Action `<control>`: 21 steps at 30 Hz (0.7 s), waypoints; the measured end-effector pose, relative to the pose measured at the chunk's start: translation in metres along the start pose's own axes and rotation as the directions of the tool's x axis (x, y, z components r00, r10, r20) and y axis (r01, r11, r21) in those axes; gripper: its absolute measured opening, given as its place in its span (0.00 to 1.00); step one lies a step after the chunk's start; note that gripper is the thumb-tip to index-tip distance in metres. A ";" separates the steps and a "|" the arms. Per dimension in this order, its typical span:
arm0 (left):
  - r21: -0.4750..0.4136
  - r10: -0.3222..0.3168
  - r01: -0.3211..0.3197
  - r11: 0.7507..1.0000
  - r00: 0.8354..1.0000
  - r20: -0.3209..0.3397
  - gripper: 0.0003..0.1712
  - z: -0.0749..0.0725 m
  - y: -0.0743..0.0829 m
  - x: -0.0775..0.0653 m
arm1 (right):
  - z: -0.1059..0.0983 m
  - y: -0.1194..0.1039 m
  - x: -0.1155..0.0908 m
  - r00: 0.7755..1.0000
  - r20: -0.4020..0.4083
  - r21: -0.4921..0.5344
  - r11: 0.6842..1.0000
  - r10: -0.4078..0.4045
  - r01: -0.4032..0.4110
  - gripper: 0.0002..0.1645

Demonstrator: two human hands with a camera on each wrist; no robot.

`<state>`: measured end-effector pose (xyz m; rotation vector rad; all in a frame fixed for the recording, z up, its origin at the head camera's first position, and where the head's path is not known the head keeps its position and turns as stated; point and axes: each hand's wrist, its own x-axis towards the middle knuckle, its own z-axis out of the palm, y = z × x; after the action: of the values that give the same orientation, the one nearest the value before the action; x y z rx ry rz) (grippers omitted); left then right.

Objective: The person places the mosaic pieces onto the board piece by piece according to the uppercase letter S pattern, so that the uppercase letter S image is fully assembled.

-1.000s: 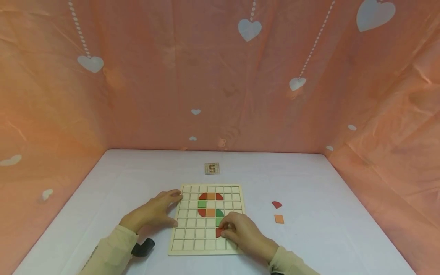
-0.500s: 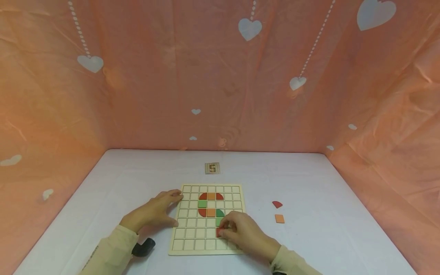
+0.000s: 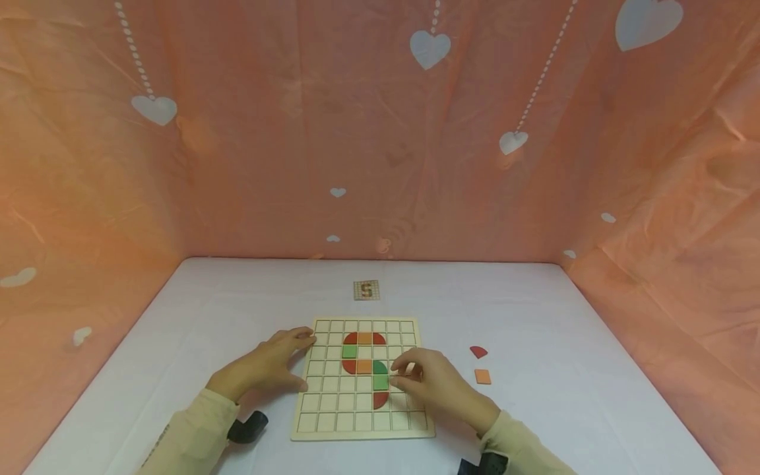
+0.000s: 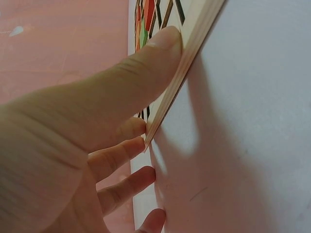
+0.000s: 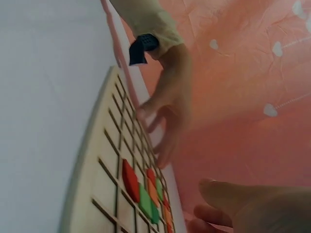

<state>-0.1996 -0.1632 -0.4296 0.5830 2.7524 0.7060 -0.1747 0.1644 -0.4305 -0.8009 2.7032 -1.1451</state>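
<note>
A light wooden grid board (image 3: 332, 423) lies on the white table. My left hand (image 3: 264, 363) spans its left side, fingers spread; in the left wrist view the thumb (image 4: 165, 43) rests on the board's edge. My right hand (image 3: 436, 384) hovers over the right part with nothing seen between thumb and fingers. Red quarter-circle, orange square and green tiles sit in the cells in a curved line. Its near end is a red quarter-circle tile (image 3: 380, 400), below a light green square tile (image 3: 380, 382) and a dark green quarter-circle tile (image 3: 379, 367).
Right of the board lie a loose red quarter-circle tile (image 3: 478, 352) and an orange square tile (image 3: 483, 377). A small card with an S-shaped pattern (image 3: 366, 290) lies beyond the board. Pink cloth (image 3: 368, 165) with hearts hangs behind and at both sides.
My right hand has let go of the red quarter-circle tile at the near end and moved up and to the right. That tile now shows whole in its cell. My left hand has stayed put.
</note>
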 end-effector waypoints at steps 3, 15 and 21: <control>0.004 0.000 0.000 1.000 1.000 0.004 0.51 -0.001 0.000 0.000 | -0.010 0.001 -0.001 1.000 -0.012 -0.007 1.000 0.004 -0.004 0.13; -0.023 -0.026 0.026 0.999 1.000 0.006 0.51 0.000 0.002 0.000 | -0.058 0.008 -0.007 0.997 -0.079 -0.056 0.998 -0.010 0.006 0.16; -0.017 -0.036 0.036 0.999 0.999 0.015 0.52 -0.001 0.003 0.000 | -0.076 0.017 -0.010 0.999 -0.054 -0.040 0.999 0.005 -0.007 0.18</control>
<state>-0.1988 -0.1619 -0.4273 0.5318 2.7337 0.7131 -0.1950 0.2280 -0.3886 -0.7779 2.7784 -1.1311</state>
